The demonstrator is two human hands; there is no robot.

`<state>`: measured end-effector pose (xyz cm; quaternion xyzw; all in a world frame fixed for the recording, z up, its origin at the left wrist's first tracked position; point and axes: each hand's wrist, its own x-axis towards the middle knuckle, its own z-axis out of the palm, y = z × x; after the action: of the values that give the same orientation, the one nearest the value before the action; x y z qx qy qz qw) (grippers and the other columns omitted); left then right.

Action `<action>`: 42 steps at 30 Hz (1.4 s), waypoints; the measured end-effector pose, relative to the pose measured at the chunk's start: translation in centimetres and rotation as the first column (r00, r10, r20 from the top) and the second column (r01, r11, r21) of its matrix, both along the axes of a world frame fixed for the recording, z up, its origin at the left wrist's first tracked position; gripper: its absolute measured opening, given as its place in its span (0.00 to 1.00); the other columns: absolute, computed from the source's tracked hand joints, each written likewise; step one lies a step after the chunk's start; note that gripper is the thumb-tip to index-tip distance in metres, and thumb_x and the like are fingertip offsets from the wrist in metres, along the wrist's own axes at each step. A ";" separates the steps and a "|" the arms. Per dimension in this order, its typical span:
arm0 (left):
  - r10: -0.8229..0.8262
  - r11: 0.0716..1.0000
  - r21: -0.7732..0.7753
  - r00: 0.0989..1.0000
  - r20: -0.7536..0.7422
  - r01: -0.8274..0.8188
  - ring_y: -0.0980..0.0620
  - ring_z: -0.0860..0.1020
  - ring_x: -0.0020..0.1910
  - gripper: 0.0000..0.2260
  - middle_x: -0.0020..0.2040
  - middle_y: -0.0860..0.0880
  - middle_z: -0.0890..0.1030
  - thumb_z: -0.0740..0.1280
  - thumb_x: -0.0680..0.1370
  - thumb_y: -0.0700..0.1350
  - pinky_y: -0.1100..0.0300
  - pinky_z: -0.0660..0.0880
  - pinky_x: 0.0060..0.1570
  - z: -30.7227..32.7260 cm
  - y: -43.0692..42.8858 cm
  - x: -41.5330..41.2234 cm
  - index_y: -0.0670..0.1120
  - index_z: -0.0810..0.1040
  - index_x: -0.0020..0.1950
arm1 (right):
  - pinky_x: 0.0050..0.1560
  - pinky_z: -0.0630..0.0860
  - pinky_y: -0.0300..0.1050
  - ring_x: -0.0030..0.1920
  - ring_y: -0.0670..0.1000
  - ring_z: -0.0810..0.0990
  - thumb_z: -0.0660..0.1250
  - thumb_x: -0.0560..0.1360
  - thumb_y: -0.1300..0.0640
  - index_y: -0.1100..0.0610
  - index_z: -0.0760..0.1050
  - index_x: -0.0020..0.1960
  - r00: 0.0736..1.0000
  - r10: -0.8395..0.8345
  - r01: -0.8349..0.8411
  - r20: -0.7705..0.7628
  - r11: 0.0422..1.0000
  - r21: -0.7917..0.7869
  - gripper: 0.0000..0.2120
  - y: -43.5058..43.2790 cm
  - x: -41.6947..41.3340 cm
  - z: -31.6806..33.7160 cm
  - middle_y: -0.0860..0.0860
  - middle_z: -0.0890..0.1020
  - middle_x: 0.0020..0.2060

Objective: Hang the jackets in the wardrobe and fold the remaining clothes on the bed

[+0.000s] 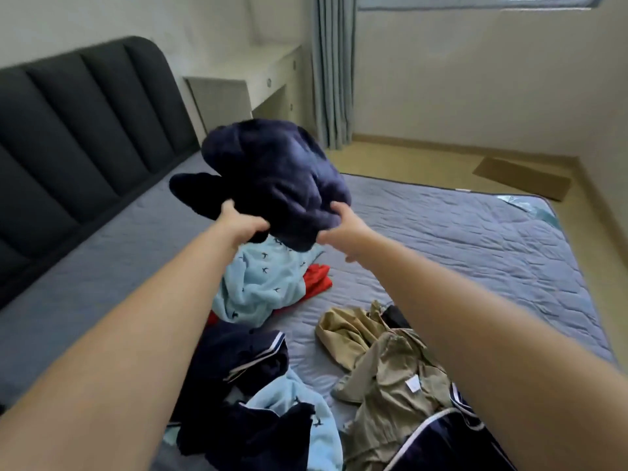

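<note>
A dark navy fleece garment (272,175) is bunched up in the air above the bed, gripped on its lower edge by my left hand (243,226) and my right hand (343,232). Under it lies a light blue garment with small dark bird prints (261,280) on top of a red piece (317,282). Nearer to me lie a navy jacket with white trim (244,362), a khaki garment (384,375) with a white label, and more light blue cloth (299,419). All rest on the grey quilted mattress (458,253).
A dark padded headboard (85,137) runs along the left. A pale desk (258,83) and grey-blue curtain (333,69) stand at the back. A flat piece of cardboard (520,178) lies on the floor beyond the bed.
</note>
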<state>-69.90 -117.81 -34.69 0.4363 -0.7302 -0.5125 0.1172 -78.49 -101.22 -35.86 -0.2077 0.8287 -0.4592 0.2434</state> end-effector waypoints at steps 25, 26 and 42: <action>-0.696 0.530 0.167 0.315 0.645 0.831 0.48 0.74 0.60 0.20 0.61 0.47 0.74 0.67 0.72 0.49 0.53 0.72 0.58 -41.5 31.8 5.7 0.48 0.69 0.63 | 0.65 0.67 0.58 0.74 0.58 0.56 0.69 0.73 0.52 0.46 0.46 0.76 0.993 -0.109 0.097 -0.042 0.577 0.811 0.41 39.5 7.8 -37.9 0.53 0.50 0.76; -0.702 0.546 0.146 0.355 0.618 0.825 0.48 0.72 0.62 0.23 0.63 0.47 0.72 0.68 0.72 0.49 0.53 0.71 0.60 -42.7 32.7 5.6 0.49 0.68 0.65 | 0.66 0.66 0.61 0.75 0.58 0.54 0.70 0.72 0.51 0.44 0.43 0.76 0.989 -0.135 0.133 -0.065 0.592 0.795 0.44 39.9 7.3 -39.2 0.53 0.48 0.77; -0.490 0.831 0.391 0.853 0.181 0.395 0.50 0.76 0.48 0.06 0.48 0.47 0.81 0.60 0.80 0.39 0.59 0.71 0.48 -42.0 39.8 4.9 0.46 0.77 0.50 | 0.38 0.69 0.47 0.36 0.52 0.73 0.59 0.66 0.60 0.52 0.62 0.30 0.987 0.055 -0.093 0.150 0.960 0.263 0.08 42.0 10.5 -38.9 0.48 0.72 0.28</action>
<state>-64.99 -77.99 -76.73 0.3334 -0.7213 -0.5783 -0.1848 -68.02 -59.22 -74.78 -0.1708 0.8557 -0.3464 0.3444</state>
